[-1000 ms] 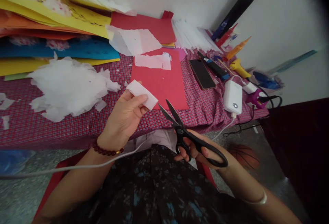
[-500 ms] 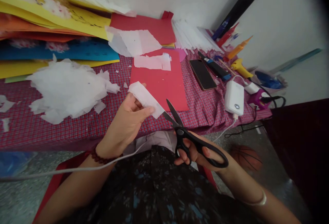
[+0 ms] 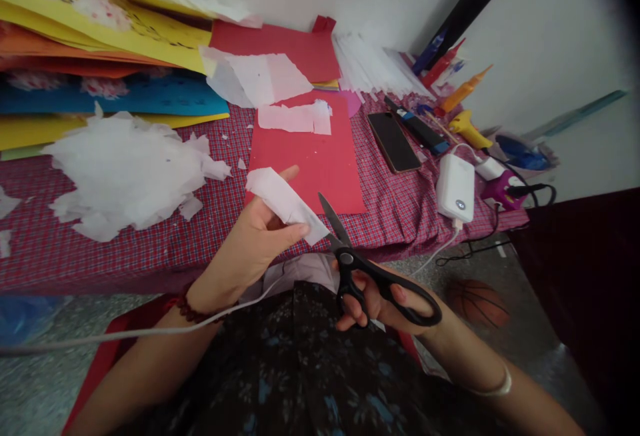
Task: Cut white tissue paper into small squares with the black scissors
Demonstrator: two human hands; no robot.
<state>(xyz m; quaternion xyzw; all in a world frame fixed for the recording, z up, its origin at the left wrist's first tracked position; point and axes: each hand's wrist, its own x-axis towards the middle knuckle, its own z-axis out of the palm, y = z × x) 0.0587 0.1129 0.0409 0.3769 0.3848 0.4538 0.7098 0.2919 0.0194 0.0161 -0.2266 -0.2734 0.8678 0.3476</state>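
White paper strip (image 3: 290,206) moved deeper into open scissors (image 3: 346,259), narrow, slanting.

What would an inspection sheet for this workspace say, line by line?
Surface: checked cloth, lightly wrinkled, paper scraps on it.
Things in use: white paper strip; black-handled scissors, blades apart beside the strip's end.
Clutter: white paper pile, red sheet, phone.
Hands: left hand holds the strip; right hand holds the scissors.
Cables: pale cable crosses the left forearm; another hangs from the white power bank.
Surroundings: white wall; basketball on the floor.
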